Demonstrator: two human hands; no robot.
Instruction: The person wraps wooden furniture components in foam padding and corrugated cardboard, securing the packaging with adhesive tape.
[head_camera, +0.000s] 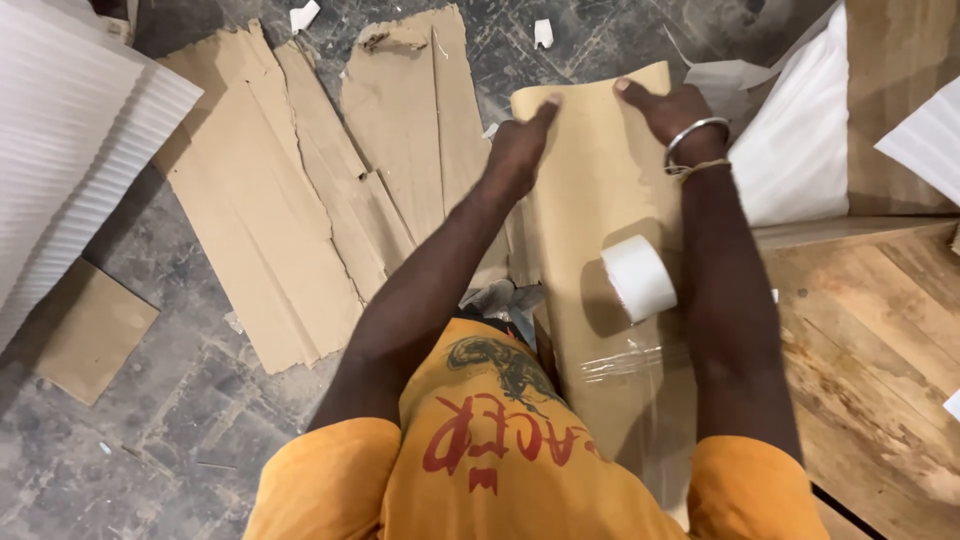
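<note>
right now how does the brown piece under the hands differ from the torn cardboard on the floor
The wrapped piece is smooth, intact and partly taped, with both hands, left and right, pressing its far end. The floor cardboard lies flat, ragged-edged and untouched. Both are brown.

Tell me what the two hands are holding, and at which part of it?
Both hands press on the far end of a paper-wrapped package: left hand at its left corner, right hand on its top edge. Neither visibly grips it.
</note>
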